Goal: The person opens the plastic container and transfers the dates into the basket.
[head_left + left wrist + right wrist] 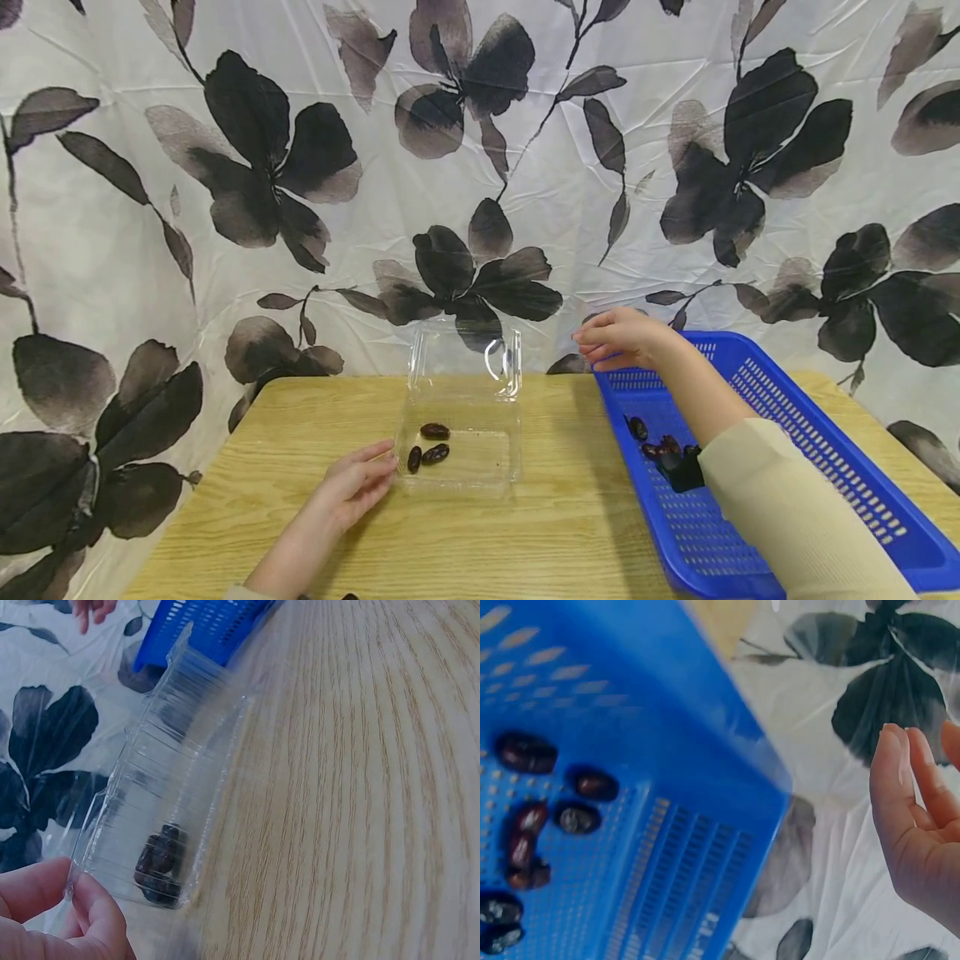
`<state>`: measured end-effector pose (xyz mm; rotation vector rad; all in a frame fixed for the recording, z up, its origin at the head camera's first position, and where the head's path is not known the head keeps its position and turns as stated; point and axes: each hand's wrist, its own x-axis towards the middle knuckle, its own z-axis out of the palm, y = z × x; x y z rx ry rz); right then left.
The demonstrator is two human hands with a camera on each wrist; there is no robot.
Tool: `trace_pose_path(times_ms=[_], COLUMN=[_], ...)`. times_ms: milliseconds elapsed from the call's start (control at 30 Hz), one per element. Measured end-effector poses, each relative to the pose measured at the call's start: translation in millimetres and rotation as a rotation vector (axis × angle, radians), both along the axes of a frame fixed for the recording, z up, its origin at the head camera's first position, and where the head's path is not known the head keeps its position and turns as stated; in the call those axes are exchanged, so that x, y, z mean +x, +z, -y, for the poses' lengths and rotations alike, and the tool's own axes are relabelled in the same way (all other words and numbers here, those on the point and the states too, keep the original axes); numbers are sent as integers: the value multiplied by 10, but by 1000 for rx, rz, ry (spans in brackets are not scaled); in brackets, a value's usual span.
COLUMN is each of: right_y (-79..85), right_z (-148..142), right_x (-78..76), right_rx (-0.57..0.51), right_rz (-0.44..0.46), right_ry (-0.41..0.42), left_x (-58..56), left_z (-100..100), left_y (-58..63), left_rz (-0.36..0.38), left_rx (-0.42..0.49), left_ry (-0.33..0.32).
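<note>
A clear plastic clamshell box [487,485] stands on the table with its lid raised toward the cloth. Three dark brown dates lie in its left part, one date [435,432] behind the other two. My left hand [356,487] pinches the box's rim between thumb and fingers, as the left wrist view shows. Over the far left corner of a blue basket [660,546] hovers my right hand [626,337], fingers loosely bent and nothing visible between them. Several more dates [526,752] lie on the basket's floor, partly hidden by the right forearm in the head view.
A wooden table [570,517] carries both containers, with the basket along its right side. Behind it hangs a white cloth [600,208] printed with dark flowers. A black object [682,473] sits in the basket by the right sleeve; its kind is unclear.
</note>
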<state>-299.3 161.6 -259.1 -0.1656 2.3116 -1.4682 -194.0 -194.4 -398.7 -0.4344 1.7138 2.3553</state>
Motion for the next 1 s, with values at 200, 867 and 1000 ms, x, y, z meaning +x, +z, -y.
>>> trace_pose_path(times_ms=[200,867,1000], right_y=[-87,-684,-808], right_z=[288,1140,1248], right_x=[-7,171,221], right_rx=[-2,4,14], right_rz=[18,47,3], right_ry=[39,103,114], left_x=[21,-10,-6], left_z=[14,31,25], left_y=[-45,-13,-7], left_rz=[12,5,9], left_rx=[7,9,9], left_ry=[-7,0,-2])
